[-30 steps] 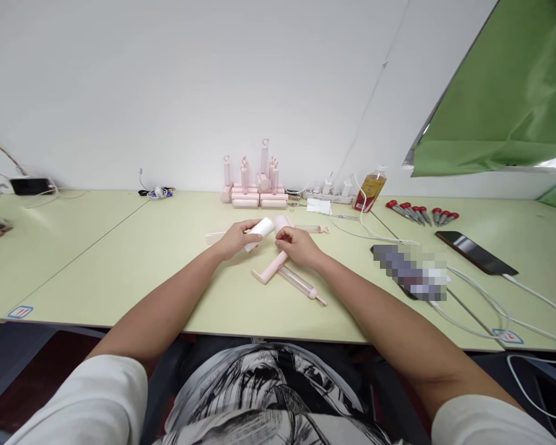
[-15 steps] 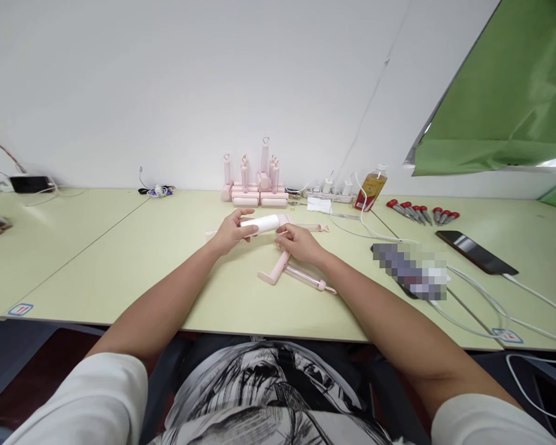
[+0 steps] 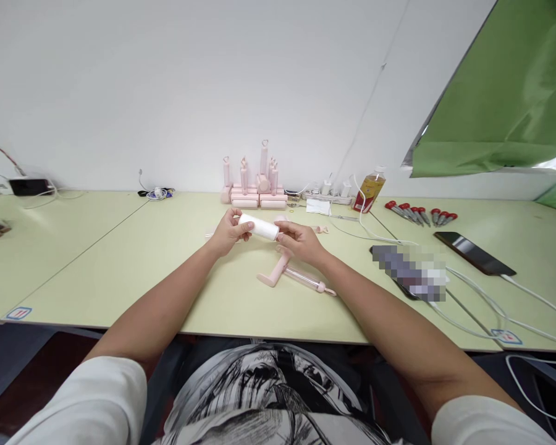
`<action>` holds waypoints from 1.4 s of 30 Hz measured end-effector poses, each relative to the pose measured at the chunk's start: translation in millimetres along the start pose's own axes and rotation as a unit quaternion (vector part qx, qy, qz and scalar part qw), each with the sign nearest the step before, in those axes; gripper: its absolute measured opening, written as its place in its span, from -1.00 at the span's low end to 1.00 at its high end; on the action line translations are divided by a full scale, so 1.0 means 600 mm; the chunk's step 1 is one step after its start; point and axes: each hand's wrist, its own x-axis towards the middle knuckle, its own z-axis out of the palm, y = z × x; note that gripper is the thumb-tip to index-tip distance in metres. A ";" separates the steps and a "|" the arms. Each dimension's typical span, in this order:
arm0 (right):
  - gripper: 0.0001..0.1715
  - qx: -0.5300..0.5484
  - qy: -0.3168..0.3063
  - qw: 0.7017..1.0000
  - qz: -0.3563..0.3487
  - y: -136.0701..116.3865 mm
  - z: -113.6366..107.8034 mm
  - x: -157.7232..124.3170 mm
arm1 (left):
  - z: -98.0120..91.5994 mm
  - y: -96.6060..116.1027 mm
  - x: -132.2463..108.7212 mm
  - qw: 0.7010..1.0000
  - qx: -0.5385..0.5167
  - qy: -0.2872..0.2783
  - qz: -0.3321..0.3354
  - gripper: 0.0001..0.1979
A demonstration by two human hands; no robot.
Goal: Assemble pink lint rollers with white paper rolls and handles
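Note:
A white lint roller refill [image 3: 259,227] is held level above the table between both hands. My left hand [image 3: 229,233] grips its left end, thumb in front. At the right end, the fingers of my right hand [image 3: 301,240] are closed on the roll's edge. Just below lies a pink lint roller frame [image 3: 273,272] with a clear handle [image 3: 303,278] ending in a pink loop; no white roll shows on it. Another pink part [image 3: 282,218] is partly hidden behind the roll and my right hand.
Several pink lint rollers [image 3: 259,201] stand stacked against the wall. To the right are a power strip [image 3: 327,198], a drink bottle [image 3: 369,188], red-capped screwdriver-like tools [image 3: 412,213], a phone [image 3: 475,252] and white cables [image 3: 472,287]. A blurred-out item [image 3: 408,272] lies nearer.
The white roll has come away from the pink piece at its right end and now tilts down to the right. My right hand has shifted onto the roll's end.

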 end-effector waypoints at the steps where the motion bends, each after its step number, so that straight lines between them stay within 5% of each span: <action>1: -0.49 -0.006 -0.001 1.000 -0.002 -0.001 0.000 0.000 | 0.001 0.001 0.000 1.000 0.000 0.003 0.003 -0.33; 24: -0.59 0.112 -0.005 0.994 0.016 -0.014 -0.003 0.006 | 0.008 0.000 -0.003 0.999 0.003 -0.029 0.036 -0.30; 33: -0.52 0.163 0.025 0.984 0.072 -0.027 0.007 0.004 | 0.016 -0.005 -0.004 0.999 -0.005 0.013 0.040 -0.26; 42: -0.84 0.251 0.102 0.952 0.141 -0.048 0.009 0.008 | 0.015 -0.004 0.000 0.997 -0.067 0.024 -0.005 -0.26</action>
